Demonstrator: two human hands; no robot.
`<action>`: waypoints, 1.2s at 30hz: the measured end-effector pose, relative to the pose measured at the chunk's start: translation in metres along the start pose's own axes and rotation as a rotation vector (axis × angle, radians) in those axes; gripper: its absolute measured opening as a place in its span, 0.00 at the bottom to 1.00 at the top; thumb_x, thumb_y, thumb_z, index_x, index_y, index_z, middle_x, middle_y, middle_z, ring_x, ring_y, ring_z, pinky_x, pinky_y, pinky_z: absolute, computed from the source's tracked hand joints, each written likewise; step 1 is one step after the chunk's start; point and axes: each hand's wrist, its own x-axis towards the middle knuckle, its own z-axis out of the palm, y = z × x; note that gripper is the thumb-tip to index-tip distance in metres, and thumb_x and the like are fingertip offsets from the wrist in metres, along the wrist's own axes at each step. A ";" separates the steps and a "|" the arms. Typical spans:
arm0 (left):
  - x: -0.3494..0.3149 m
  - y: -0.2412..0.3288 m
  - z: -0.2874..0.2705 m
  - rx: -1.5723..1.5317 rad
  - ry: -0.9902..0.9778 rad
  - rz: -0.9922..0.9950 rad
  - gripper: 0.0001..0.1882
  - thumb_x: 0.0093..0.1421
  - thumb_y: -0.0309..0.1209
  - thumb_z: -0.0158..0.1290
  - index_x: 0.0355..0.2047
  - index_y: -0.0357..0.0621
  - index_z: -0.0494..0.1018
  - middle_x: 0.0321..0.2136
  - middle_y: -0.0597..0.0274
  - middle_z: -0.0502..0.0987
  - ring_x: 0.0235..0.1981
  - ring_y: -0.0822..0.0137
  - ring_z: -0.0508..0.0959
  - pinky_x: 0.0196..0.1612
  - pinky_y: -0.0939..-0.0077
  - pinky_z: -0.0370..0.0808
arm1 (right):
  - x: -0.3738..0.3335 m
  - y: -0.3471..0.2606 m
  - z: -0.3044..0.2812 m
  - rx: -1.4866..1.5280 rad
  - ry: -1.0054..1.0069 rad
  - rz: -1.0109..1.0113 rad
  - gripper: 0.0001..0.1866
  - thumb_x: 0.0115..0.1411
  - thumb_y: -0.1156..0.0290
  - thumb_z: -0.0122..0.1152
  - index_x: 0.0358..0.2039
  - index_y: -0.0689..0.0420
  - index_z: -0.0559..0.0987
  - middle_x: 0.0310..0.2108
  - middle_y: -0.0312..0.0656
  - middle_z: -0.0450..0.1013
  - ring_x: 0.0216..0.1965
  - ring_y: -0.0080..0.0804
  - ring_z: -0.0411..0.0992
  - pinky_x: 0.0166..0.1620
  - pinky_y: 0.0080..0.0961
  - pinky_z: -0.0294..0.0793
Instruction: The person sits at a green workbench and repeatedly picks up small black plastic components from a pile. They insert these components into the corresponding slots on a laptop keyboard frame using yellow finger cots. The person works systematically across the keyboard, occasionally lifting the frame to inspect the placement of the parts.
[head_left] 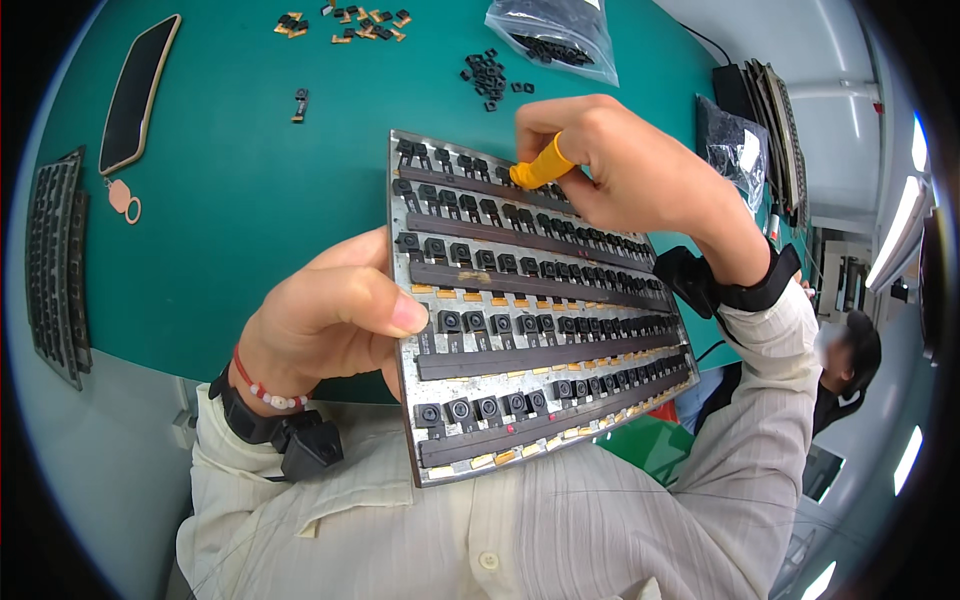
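Note:
A metal tray is held up tilted before my chest. Rows of small black camera modules sit on it under dark bars, with gold ends showing below. My left hand grips the tray's left edge, thumb on top and its other fingers mostly hidden behind. Over the top row is my right hand, its fingers curled together. A yellow finger cot on one of its fingers touches the modules there; whatever lies under that fingertip is hidden.
On the green table lie a pile of black parts, scattered gold-ended modules, a single module, a clear bag and a phone. Trays stand at left, more trays at right. A person sits at right.

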 end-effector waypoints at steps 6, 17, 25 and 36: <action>0.000 0.001 0.003 0.054 0.002 0.005 0.41 0.48 0.23 0.50 0.63 0.25 0.50 0.52 0.34 0.71 0.35 0.55 0.84 0.26 0.72 0.85 | -0.013 -0.001 -0.017 -0.173 0.015 0.003 0.17 0.45 0.91 0.51 0.35 0.68 0.80 0.37 0.47 0.76 0.35 0.47 0.75 0.36 0.33 0.74; 0.000 0.000 0.002 0.085 0.022 0.015 0.40 0.47 0.26 0.51 0.62 0.26 0.53 0.53 0.37 0.71 0.35 0.57 0.83 0.24 0.71 0.83 | -0.037 -0.018 -0.029 -0.190 -0.002 0.061 0.17 0.44 0.89 0.53 0.36 0.67 0.80 0.38 0.46 0.77 0.29 0.43 0.73 0.32 0.31 0.72; -0.002 -0.004 0.011 0.064 0.105 0.032 0.42 0.44 0.31 0.52 0.62 0.26 0.57 0.56 0.39 0.70 0.54 0.51 0.75 0.56 0.63 0.71 | -0.084 -0.017 -0.032 -0.220 0.099 0.206 0.18 0.44 0.90 0.52 0.37 0.66 0.80 0.37 0.45 0.76 0.30 0.41 0.73 0.32 0.27 0.71; -0.002 -0.013 0.007 0.171 0.363 0.135 0.47 0.38 0.38 0.50 0.59 0.23 0.60 0.54 0.36 0.72 0.51 0.51 0.76 0.56 0.65 0.71 | -0.160 0.004 0.013 -0.081 0.218 0.509 0.14 0.50 0.85 0.55 0.38 0.62 0.82 0.32 0.46 0.76 0.28 0.42 0.74 0.32 0.29 0.71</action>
